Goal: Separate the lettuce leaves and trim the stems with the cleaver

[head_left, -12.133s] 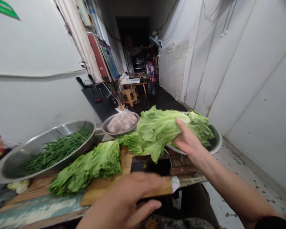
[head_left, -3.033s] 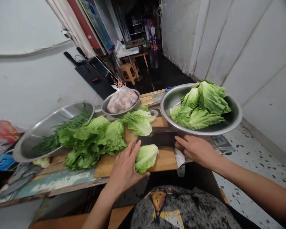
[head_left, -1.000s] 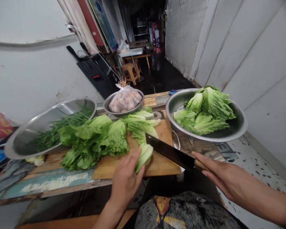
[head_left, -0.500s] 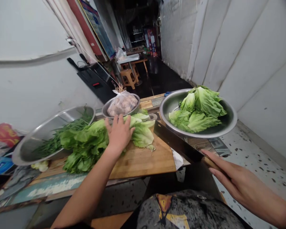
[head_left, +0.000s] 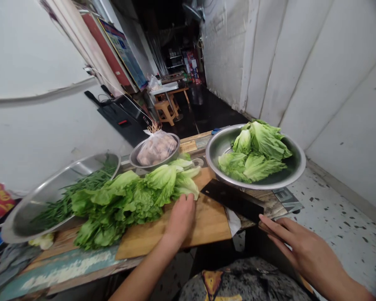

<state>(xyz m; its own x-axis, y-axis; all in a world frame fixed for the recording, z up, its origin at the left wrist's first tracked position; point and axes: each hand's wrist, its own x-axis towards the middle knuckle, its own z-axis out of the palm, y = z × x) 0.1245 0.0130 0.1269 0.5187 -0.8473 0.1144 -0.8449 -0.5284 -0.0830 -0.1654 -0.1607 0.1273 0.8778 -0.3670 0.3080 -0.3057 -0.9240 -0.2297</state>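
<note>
A bunch of green leaf lettuce [head_left: 134, 196] lies across the wooden cutting board [head_left: 209, 225], its leafy end hanging past the board to the left. My left hand [head_left: 181, 215] is at the pale right end of the bunch, fingers together and bent down onto the edge of a leaf; the fingertips are partly hidden. In my right hand [head_left: 301, 242] is the handle of a cleaver [head_left: 233, 198]. Its dark, wide blade is held over the right edge of the board, pointing left and apart from the lettuce.
To the right stands a metal basin [head_left: 296, 173] with lettuce pieces [head_left: 261, 146]. At the left, another basin [head_left: 11, 228] holds long green vegetables [head_left: 78, 194]. Behind the board, a bowl [head_left: 176, 146] contains a tied clear bag of pale lumps [head_left: 158, 148]. A wall is on the right.
My left hand has moved from on top of the lettuce, toward me and right, to its near right edge, with the fingers drawn together. The cleaver blade has lowered slightly and is still in my right hand.
</note>
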